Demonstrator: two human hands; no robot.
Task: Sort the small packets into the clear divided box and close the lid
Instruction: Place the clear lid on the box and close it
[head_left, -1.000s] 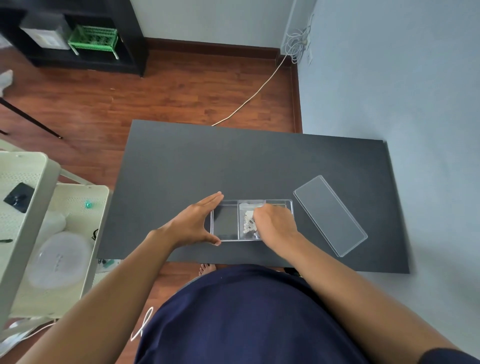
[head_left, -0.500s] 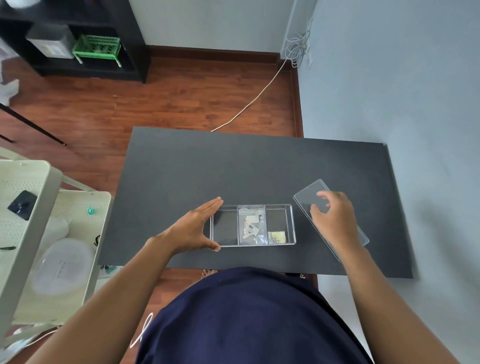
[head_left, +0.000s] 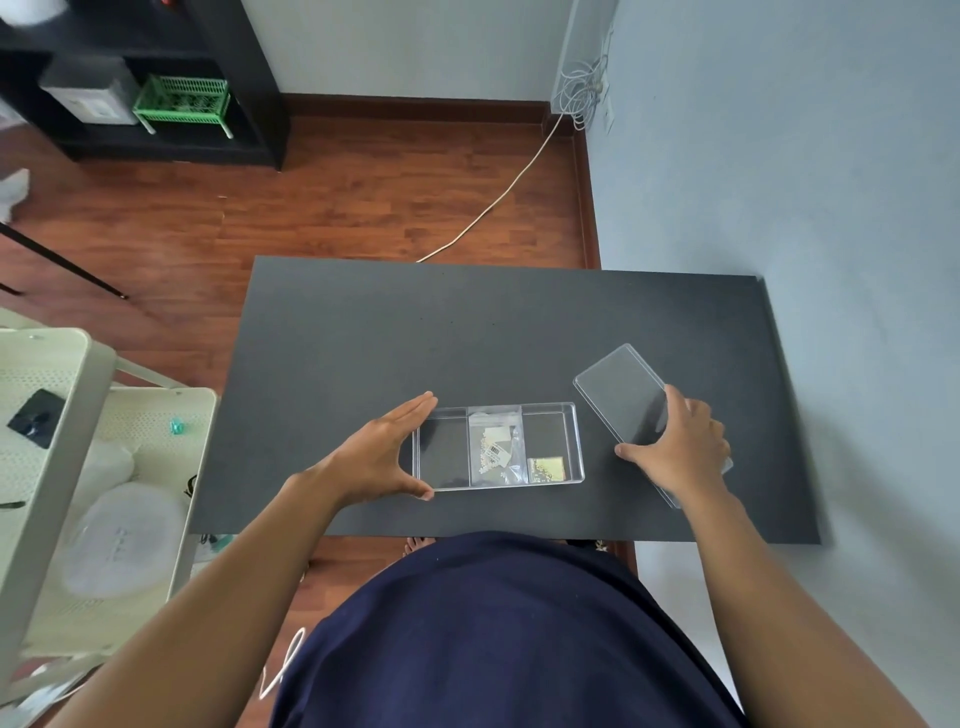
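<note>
The clear divided box (head_left: 577, 447) lies on the black table (head_left: 467, 332) near its front edge. Its middle compartment holds clear packets (head_left: 496, 449) of pale beads with a barcode label. A small gold packet (head_left: 545, 469) sits in the right compartment, and the left compartment shows only bare bottom. My left hand (head_left: 374, 457) cups the box's left end, fingers at the back corner and thumb at the front corner. The clear lid (head_left: 618, 389) lies slanted on the table to the right of the box. My right hand (head_left: 680, 452) grips it across its width.
A cream cart (head_left: 52, 415) stands left of the table with a round translucent container (head_left: 119, 540) on its lower shelf. A black shelf with a green basket (head_left: 182, 101) is at the far left. A white cable (head_left: 498, 197) crosses the wood floor. A grey wall borders the table's right side.
My right hand left the box's middle compartment, moved right to the lid and closed across it. My left hand stayed at the box's left end.
</note>
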